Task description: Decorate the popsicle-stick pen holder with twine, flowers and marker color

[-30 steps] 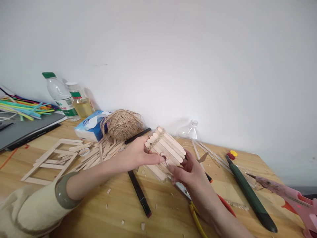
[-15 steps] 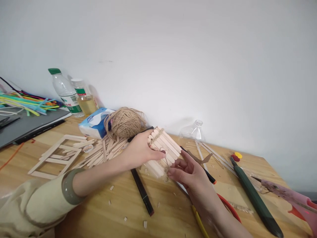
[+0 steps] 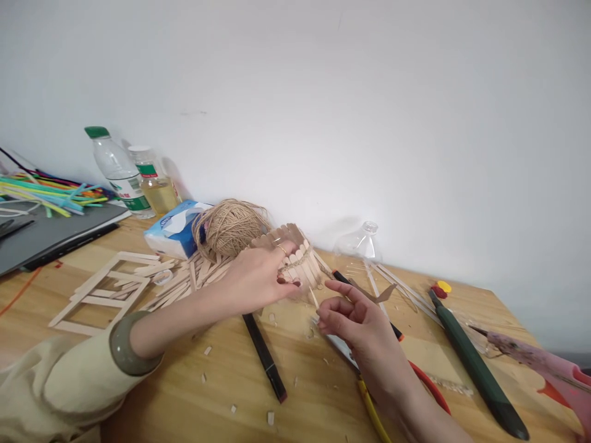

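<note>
A small piece made of wooden craft sticks [image 3: 303, 266], with twine along its edge, is held tilted above the table. My left hand [image 3: 263, 277] grips it from the left, thumb at its lower edge and fingers behind. Just to the right is my right hand [image 3: 348, 314], its thumb and fingertips pinched on a thin pale strip [image 3: 314, 299] that points up toward the piece. The index finger of that hand is stretched out near the piece's lower right corner.
Behind my left hand lie a twine ball [image 3: 235, 227], a tissue pack [image 3: 178, 227] and loose sticks [image 3: 180, 289]. A black marker [image 3: 265, 357] lies in front. Rightward are red-and-yellow-handled scissors [image 3: 369, 406], a green cutter [image 3: 478, 363] and a pink glue gun [image 3: 530, 360].
The stick piece has turned in my left hand, showing another side. My right hand has come off it, slightly down and right, and now pinches a thin strip.
</note>
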A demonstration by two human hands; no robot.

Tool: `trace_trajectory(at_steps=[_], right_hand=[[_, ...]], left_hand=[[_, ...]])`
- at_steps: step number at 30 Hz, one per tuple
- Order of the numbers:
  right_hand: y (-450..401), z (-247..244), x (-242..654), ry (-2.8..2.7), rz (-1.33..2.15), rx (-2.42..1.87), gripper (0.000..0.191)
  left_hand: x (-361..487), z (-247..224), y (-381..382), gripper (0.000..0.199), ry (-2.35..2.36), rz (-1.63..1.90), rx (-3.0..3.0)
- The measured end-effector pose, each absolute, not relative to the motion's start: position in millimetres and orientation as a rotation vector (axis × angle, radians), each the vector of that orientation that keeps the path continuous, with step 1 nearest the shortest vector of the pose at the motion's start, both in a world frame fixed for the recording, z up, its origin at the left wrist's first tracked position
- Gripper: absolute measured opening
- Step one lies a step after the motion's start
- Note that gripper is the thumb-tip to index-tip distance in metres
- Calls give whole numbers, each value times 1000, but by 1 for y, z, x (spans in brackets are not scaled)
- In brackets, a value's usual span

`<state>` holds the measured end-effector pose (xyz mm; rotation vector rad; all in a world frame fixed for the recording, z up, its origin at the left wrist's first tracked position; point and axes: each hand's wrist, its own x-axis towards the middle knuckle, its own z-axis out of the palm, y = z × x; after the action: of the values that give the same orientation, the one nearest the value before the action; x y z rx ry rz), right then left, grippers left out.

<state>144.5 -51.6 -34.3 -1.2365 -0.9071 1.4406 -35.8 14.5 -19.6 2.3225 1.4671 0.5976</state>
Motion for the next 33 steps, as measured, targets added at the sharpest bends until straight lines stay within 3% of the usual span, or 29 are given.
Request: trace_trajectory(at_steps=[4,7,12,17,24,33], right_hand=[[-54,-36,144,-977,1357,-1203,40],[-58,-33,142,-1004,1306,-1175,37],[-63,-27,139,-993,1231,-1178,32],[-62,-33,141,-1048,1236,-1133,28],[-61,-26,144,-1229,1341,-1228,12],[-68,-18,144,-1409,1268,-1335,18]], left_hand=[[-32,-21,14,41,1245,478,2492],[-30,-13,9,39,1129,683,2351],[-27,0,-6,12,964,835,2027],[-20,-1,-14,10,971,717,1745],[-23,1,-15,12,961,669,1836],[-28,6,-18,15,885,570,1988]])
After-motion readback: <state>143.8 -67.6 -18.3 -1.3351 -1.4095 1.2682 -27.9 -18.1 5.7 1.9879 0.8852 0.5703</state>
